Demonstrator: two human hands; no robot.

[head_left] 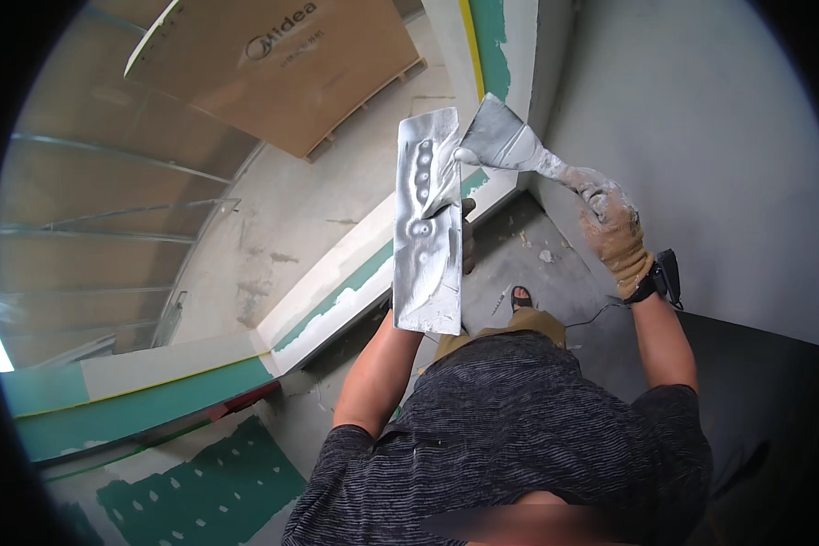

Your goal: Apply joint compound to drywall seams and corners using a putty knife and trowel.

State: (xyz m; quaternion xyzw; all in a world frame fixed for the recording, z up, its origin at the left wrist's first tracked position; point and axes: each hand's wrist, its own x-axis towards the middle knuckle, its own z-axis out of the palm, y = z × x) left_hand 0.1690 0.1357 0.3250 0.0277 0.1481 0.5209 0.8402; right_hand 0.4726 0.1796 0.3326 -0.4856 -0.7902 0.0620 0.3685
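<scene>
My left hand (468, 241), mostly hidden behind the plate, is closed around the back of a long rectangular plastering trowel (416, 264). The trowel's steel face is turned up toward me, and white putty (445, 173) is smeared and ridged across it. In a tan, putty-stained glove, my right hand (614, 232) grips the handle of a putty knife (499, 136). Its wide, flared blade carries white putty too and lies beside the trowel's upper right edge, where a small lump of putty sits at the blade's corner.
Below the trowel runs a low ledge of green board (364, 280) patched with white filler. Beyond it, a large brown cardboard box (282, 68) rests on a pallet. A grey wall (701, 136) rises at right. Green board with filled dots (200, 487) is at lower left.
</scene>
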